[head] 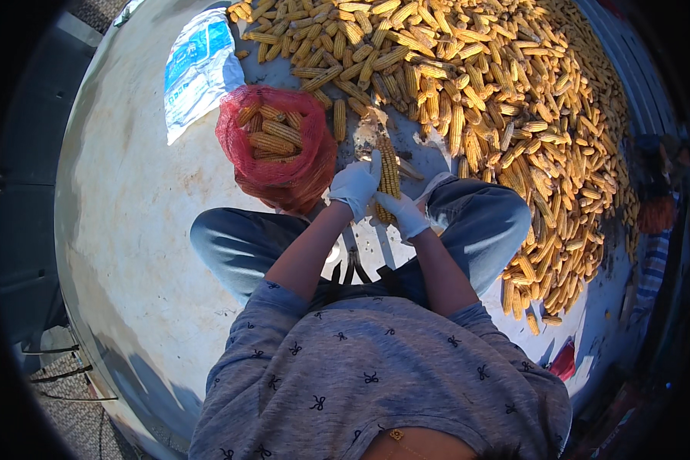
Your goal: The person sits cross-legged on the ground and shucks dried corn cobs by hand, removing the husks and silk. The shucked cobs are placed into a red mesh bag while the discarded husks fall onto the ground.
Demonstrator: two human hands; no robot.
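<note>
Between my knees, an ear of dried yellow corn (pixel 388 172) is held lengthwise in both hands. My left hand (pixel 355 184), in a white glove, grips its left side, thumb or finger pointing up along the kernels. Also gloved in white, my right hand (pixel 401 214) closes around the ear's lower end. Just left of my left hand stands a red mesh sack (pixel 316 167), its rim rolled open and several corn ears (pixel 276 138) visible inside. Debris and pale husk scraps (pixel 372 129) lie on the floor just beyond the held ear.
A large heap of corn ears (pixel 494 103) spreads ahead and around my right side. A white and blue woven plastic bag (pixel 201 75) lies flat beyond the sack. Pale concrete floor (pixel 138 190) extends to the left. A red object (pixel 563 361) rests at lower right.
</note>
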